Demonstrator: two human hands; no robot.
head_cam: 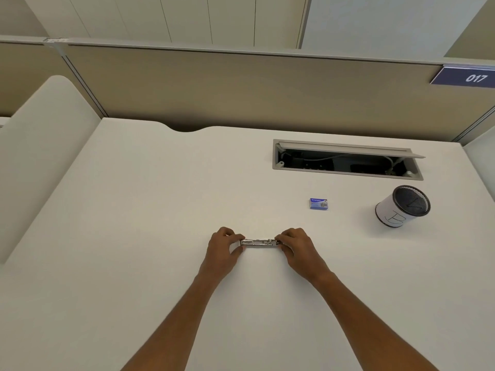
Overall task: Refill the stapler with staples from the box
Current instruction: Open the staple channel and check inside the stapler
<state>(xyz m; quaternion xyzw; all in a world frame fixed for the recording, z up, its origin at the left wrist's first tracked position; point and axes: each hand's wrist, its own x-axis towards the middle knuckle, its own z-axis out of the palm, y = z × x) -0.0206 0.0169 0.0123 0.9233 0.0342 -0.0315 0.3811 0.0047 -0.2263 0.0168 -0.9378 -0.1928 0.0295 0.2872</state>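
Wide bare desk [134, 210] all round, edges well off. One stapler [259, 242] lies mid-desk, the left hand [223, 246] and right hand [296, 247] pinching its two ends. One staple box [318, 203] sits apart, shut – one mesh cup [401, 207] beyond, contents unclear

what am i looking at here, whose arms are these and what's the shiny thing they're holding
There is no machine here. A person wears a camera on the head, so this one picture looks forward and down at their own two bare arms over a white desk. The left hand and the right hand each pinch one end of a small metal stapler, holding it lying sideways between them. Farther back on the right lies a small blue box of staples, apart from the hands. Beyond it stands a mesh pen cup wrapped in white paper, and behind that an open cable hatch in the desk.
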